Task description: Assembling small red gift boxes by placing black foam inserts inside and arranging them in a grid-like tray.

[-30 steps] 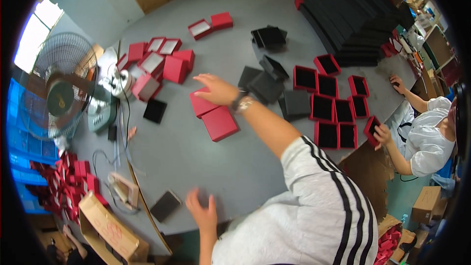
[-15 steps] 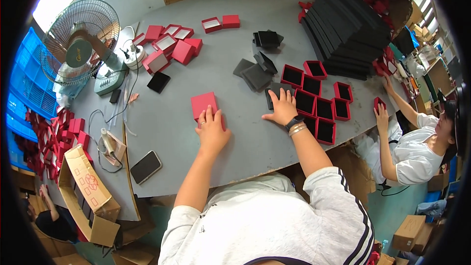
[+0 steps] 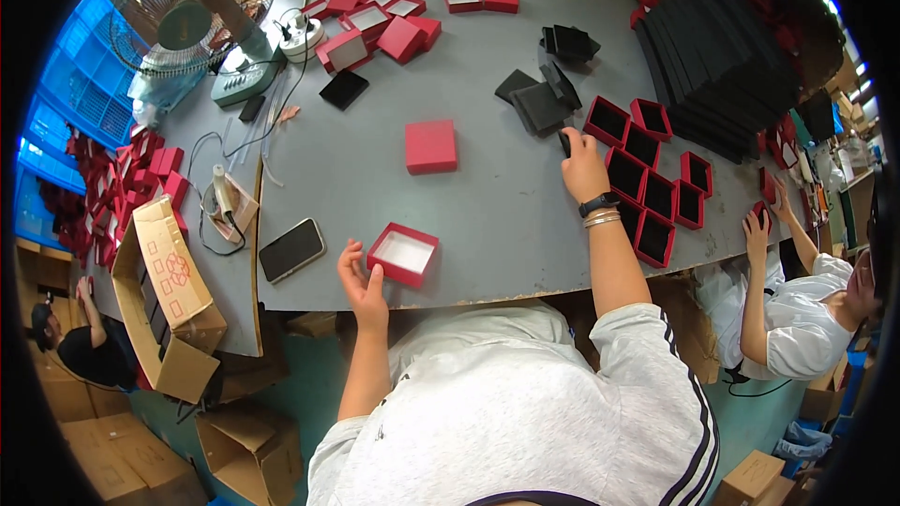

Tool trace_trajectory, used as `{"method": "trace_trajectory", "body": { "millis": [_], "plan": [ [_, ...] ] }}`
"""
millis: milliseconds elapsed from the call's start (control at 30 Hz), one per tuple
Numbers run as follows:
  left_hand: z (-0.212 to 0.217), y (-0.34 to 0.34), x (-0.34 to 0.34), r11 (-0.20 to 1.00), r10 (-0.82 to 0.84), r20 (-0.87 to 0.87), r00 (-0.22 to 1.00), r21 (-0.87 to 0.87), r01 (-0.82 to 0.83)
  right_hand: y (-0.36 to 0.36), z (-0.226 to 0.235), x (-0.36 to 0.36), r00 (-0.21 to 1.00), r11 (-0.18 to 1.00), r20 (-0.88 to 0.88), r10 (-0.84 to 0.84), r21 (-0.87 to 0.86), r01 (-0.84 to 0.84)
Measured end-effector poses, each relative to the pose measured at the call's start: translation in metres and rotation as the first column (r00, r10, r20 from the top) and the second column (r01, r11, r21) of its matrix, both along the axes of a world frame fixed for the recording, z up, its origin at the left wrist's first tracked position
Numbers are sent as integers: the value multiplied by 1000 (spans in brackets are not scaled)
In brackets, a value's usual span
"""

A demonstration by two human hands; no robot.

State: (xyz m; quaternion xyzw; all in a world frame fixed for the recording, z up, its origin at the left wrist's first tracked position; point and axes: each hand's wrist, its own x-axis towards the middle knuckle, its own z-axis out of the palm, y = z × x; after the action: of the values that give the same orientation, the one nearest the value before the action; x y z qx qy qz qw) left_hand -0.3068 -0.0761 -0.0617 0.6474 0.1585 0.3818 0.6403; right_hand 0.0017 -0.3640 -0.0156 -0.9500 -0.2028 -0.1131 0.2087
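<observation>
My left hand [image 3: 364,287] is beside an open red box [image 3: 403,254] with a white inside, at the table's front edge. Its fingers are apart and the thumb lies close to the box's left wall; whether it touches is unclear. A red box [image 3: 430,146] sits closed-side up farther back, in the middle. My right hand [image 3: 585,169] pinches a black pad [image 3: 565,142], seen nearly edge-on. Just beyond it lie several loose black pads [image 3: 541,107]. To its right stand several red boxes with black inserts [image 3: 626,173], set close together.
A tall stack of black sheets [image 3: 712,56] stands at the far right. At the far left are red boxes [image 3: 375,23], a fan [image 3: 192,14] and a power strip [image 3: 300,37]. A phone [image 3: 292,250] lies left of my left hand. A co-worker [image 3: 806,319] sits at right.
My left hand has drawn back toward me, and a white-lined red box now lies beside it. My right hand has lifted a black pad. The view has shifted.
</observation>
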Motion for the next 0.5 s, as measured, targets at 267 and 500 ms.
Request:
{"method": "trace_trajectory", "body": {
  "millis": [267,500],
  "plan": [
    [42,14,-4,947,70,-454,888,311,84,37,44,-107,746,503,-412,523,856,119],
    [58,-23,17,666,90,-700,709,571,479,92,15,-156,466,465,-511,722,857,221]
  ]
}}
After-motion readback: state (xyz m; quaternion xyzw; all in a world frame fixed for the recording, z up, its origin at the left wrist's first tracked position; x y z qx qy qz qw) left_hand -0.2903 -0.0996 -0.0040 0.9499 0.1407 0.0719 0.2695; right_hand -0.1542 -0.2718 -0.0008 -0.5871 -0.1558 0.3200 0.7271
